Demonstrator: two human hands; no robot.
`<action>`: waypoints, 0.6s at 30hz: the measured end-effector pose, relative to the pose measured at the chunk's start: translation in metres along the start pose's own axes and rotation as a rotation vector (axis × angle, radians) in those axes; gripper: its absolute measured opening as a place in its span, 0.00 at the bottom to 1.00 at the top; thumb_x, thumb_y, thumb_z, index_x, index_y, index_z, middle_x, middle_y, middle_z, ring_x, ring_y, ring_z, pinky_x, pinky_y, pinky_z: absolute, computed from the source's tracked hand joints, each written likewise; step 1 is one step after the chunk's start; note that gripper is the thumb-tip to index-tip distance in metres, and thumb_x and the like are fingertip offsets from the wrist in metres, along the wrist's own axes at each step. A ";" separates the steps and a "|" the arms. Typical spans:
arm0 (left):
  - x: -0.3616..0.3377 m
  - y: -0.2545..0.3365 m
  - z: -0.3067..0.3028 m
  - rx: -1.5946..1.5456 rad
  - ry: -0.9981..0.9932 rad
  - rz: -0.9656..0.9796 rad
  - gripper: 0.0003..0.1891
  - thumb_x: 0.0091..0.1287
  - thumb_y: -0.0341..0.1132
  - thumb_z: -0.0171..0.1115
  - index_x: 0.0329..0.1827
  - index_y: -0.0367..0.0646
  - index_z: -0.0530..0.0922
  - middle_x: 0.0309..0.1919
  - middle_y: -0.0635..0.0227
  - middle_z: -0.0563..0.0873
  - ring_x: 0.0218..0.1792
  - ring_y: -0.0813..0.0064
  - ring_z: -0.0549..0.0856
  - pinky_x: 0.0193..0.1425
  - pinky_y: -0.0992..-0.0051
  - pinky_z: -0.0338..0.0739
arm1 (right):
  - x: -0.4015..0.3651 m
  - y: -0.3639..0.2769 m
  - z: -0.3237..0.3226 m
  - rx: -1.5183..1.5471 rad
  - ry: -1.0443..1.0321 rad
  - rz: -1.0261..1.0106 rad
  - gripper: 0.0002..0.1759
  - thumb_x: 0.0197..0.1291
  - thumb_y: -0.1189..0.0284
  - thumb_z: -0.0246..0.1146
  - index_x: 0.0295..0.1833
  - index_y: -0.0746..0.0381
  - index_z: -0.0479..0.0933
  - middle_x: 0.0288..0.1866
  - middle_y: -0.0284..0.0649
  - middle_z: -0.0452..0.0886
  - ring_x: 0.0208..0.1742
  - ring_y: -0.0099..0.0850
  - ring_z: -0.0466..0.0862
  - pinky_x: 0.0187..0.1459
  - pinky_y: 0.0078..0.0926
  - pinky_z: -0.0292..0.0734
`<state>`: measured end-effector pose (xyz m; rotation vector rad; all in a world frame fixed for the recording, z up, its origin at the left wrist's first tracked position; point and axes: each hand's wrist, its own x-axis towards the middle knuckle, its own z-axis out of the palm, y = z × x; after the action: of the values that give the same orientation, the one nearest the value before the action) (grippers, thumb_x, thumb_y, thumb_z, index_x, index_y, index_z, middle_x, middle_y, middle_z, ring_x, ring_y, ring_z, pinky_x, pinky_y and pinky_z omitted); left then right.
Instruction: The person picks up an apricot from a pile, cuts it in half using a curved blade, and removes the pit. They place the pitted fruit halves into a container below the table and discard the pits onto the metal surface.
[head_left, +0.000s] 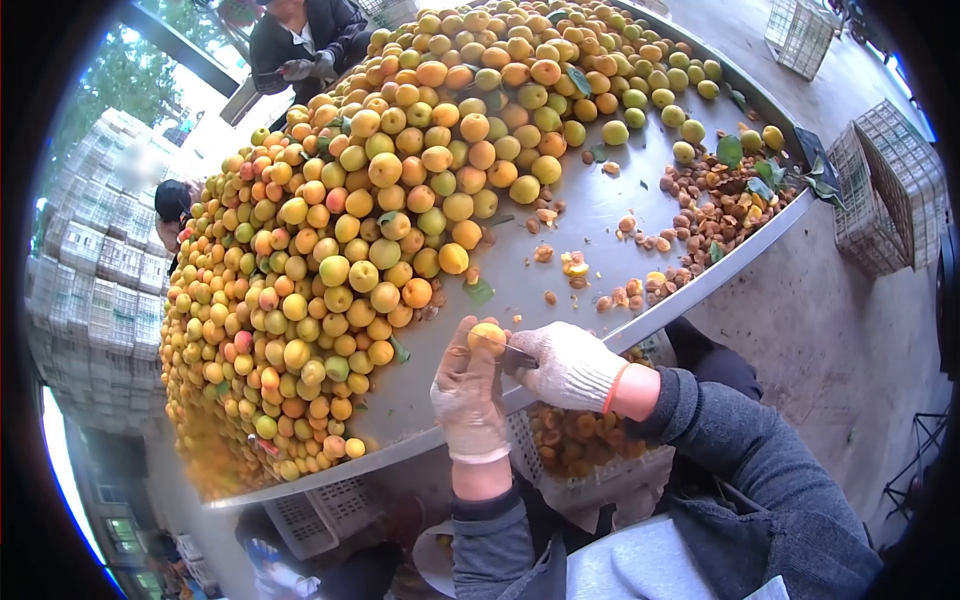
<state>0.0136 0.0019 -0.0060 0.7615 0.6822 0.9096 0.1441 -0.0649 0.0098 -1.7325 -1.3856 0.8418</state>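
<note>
Metal table edge [716,270] beneath gloved hands; bare metal [600,225] beyond.

Beyond the left end of the metal worktop [640,200], tall stacks of pale plastic crates [110,240] stand before bright daylight and green tree foliage [135,75]. To the worktop's right, lattice crates [885,190] sit on a grey concrete floor [820,300], with another crate [802,35] farther off and a dark folding stand [915,460] near the right edge.

Fruit heap [370,210] on table [440,385], pits [690,225] right, crate [590,445] below
</note>
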 end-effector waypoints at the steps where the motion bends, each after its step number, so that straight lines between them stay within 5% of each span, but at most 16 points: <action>1: -0.001 -0.001 0.000 0.131 0.054 0.038 0.22 0.63 0.26 0.68 0.59 0.33 0.75 0.50 0.57 0.84 0.48 0.69 0.85 0.58 0.72 0.79 | 0.001 -0.003 -0.001 -0.023 -0.033 0.033 0.14 0.56 0.70 0.61 0.47 0.62 0.80 0.35 0.51 0.83 0.38 0.48 0.84 0.41 0.38 0.79; 4: -0.010 0.001 0.006 0.304 0.043 0.164 0.24 0.62 0.25 0.69 0.61 0.30 0.74 0.52 0.58 0.84 0.49 0.73 0.83 0.59 0.75 0.77 | 0.006 0.001 0.001 0.106 -0.149 0.080 0.13 0.52 0.75 0.58 0.44 0.62 0.82 0.34 0.50 0.84 0.37 0.48 0.84 0.42 0.38 0.79; 8: -0.007 0.006 0.000 0.321 -0.048 0.220 0.26 0.64 0.32 0.70 0.62 0.30 0.73 0.53 0.58 0.83 0.51 0.74 0.82 0.59 0.76 0.75 | 0.005 0.002 0.010 0.170 -0.034 -0.006 0.12 0.52 0.76 0.58 0.43 0.62 0.82 0.33 0.50 0.84 0.36 0.48 0.84 0.40 0.38 0.79; 14: -0.007 0.006 -0.004 0.261 -0.178 0.029 0.29 0.66 0.46 0.67 0.60 0.30 0.73 0.51 0.59 0.84 0.50 0.72 0.83 0.57 0.74 0.76 | -0.002 -0.006 0.008 0.071 0.095 -0.069 0.10 0.52 0.77 0.59 0.40 0.61 0.82 0.31 0.51 0.82 0.33 0.49 0.83 0.37 0.38 0.79; 17: -0.012 0.014 0.002 0.457 -0.131 0.104 0.27 0.65 0.44 0.69 0.58 0.31 0.75 0.49 0.60 0.85 0.49 0.71 0.83 0.56 0.73 0.77 | -0.001 -0.005 0.004 -0.038 0.055 -0.052 0.09 0.52 0.77 0.59 0.39 0.61 0.82 0.29 0.50 0.82 0.31 0.50 0.83 0.36 0.39 0.79; 18: -0.012 0.016 0.002 0.839 -0.160 0.255 0.27 0.64 0.43 0.70 0.58 0.31 0.76 0.49 0.60 0.85 0.48 0.71 0.84 0.56 0.73 0.77 | 0.000 -0.004 0.002 -0.068 -0.007 0.008 0.08 0.52 0.76 0.60 0.38 0.61 0.82 0.29 0.50 0.82 0.31 0.50 0.83 0.36 0.39 0.78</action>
<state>0.0026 -0.0024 0.0103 1.6787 0.8396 0.7635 0.1402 -0.0639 0.0120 -1.7887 -1.4280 0.8146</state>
